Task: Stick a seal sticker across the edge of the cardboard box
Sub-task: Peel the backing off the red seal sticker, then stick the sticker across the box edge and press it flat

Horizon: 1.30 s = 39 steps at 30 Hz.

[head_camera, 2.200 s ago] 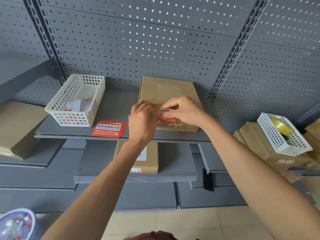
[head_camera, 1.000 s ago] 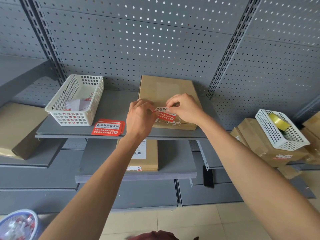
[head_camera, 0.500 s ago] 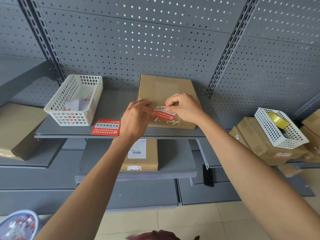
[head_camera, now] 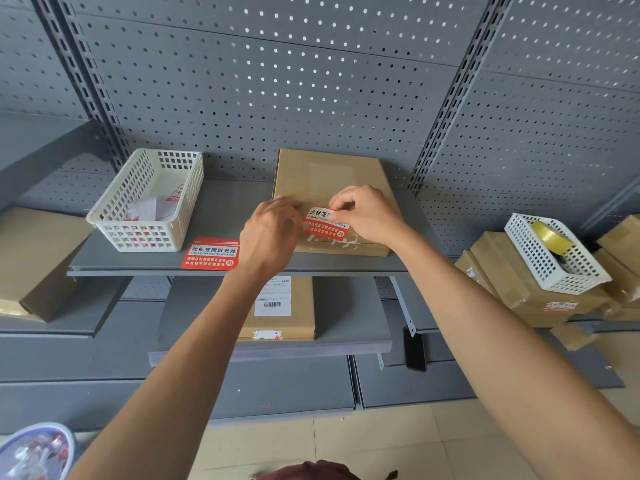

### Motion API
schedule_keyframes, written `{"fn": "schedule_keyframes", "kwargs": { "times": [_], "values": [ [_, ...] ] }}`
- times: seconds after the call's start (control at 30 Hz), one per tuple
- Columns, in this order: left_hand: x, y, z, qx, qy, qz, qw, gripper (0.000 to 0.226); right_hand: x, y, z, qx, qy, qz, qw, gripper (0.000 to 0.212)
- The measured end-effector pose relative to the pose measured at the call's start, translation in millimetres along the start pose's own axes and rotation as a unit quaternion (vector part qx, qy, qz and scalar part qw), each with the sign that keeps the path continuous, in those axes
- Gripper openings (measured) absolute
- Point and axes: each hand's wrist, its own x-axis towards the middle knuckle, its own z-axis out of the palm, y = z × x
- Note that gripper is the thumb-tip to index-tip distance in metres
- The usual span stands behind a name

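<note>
Fingertips [head_camera: 333, 203] of the right hand [head_camera: 367, 216] pinch the upper right corner of the seal sticker [head_camera: 323, 225], thumb and forefinger closed on its edge, while the left hand [head_camera: 270, 233] comes in from nine o'clock, fingers curled toward the sticker's left edge — whether they actually grip it or only steady it, I cannot tell from where I stand. That sticker is a thin red and white label, feather-light and floppy by the look of it, and it sits over the near end of the cardboard box [head_camera: 329, 174], just above the front edge where torn white remnants show. The box lies flat on the grey shelf [head_camera: 228, 209], its far end against the pegboard at twelve o'clock; it looks stiff and steady enough to press against. My read: a label this limp will curl and grab itself if let loose, so corners and edges are the places to hold, keeping it taut, then smoothing it down over the rim. Glue side is tacky, so one clean lay matters. At nine o'clock of the box more stickers [head_camera: 211, 254] lie on the shelf, and beyond them a white basket [head_camera: 114, 220].
</note>
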Motion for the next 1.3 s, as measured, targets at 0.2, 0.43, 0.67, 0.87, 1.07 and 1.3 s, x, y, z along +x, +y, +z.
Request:
{"fn": "schedule_keyframes", "kwargs": {
  "times": [0.2, 0.43, 0.67, 0.87, 1.07, 1.3],
  "values": [
    [1, 1, -1, 0.016, -0.002, 0.005, 1.0, 0.016, -11, 2, -2, 0.081, 0.034, 0.023, 0.996, 0.027],
    [3, -2, -1, 0.015, 0.001, 0.025, 1.0, 0.014, -91, 14, 45, 0.243, 0.309, 0.075, 0.916, 0.008],
    [3, 0, -2, 0.035, 0.016, 0.045, 0.998, 0.015, -98, -13, 120, 0.465, 0.167, 0.252, 0.832, 0.012],
    [3, 2, -4, 0.021, 0.016, 0.033, 0.999, 0.015, -69, -43, 116, 0.635, 0.131, 0.301, 0.7, 0.026],
    [5, 3, -6, 0.015, 0.004, 0.027, 1.0, 0.011, -56, -49, 123, 0.783, 0.135, 0.264, 0.547, 0.016],
    [11, 3, -9, 0.024, -0.017, 0.016, 0.999, 0.011, -58, -44, 127, 0.81, 0.177, 0.266, 0.492, 0.006]
  ]
}}
